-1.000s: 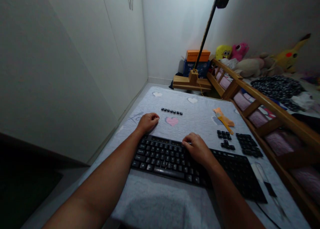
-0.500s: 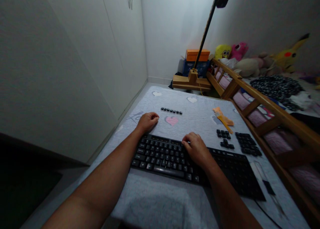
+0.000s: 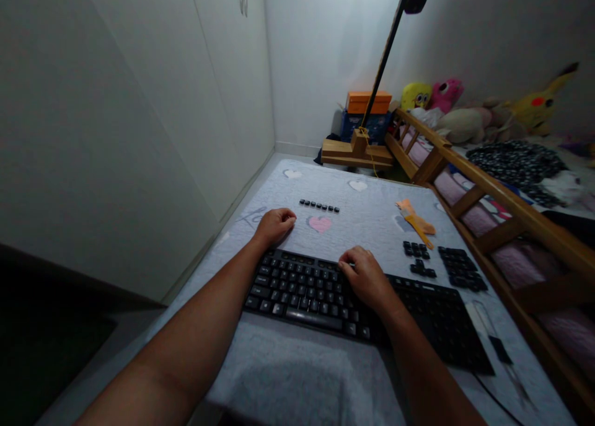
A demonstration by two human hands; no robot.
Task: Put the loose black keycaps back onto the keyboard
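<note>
A black keyboard (image 3: pixel 316 322) lies across the cloth-covered table, its right section without keycaps. My right hand (image 3: pixel 365 276) rests over its upper middle, thumb and fingertips drawn together at the top key row; whether something is between them is too small to tell. My left hand (image 3: pixel 275 226) lies on the cloth just beyond the keyboard's upper left edge, fingers curled together, their tips partly hidden. Beyond it, a row of small black keycaps (image 3: pixel 318 205) sits above a pink heart print. More loose keycaps (image 3: pixel 461 268) are grouped beyond the keyboard's right part.
A yellow-handled brush (image 3: pixel 418 227) lies on an orange cloth (image 3: pixel 426 224) at the right. A tool with a black grip (image 3: pixel 501 350) is right of the keyboard, near its cable. A wooden bed rail (image 3: pixel 493 193) borders the table's right side; a white cabinet (image 3: pixel 186 103) stands left.
</note>
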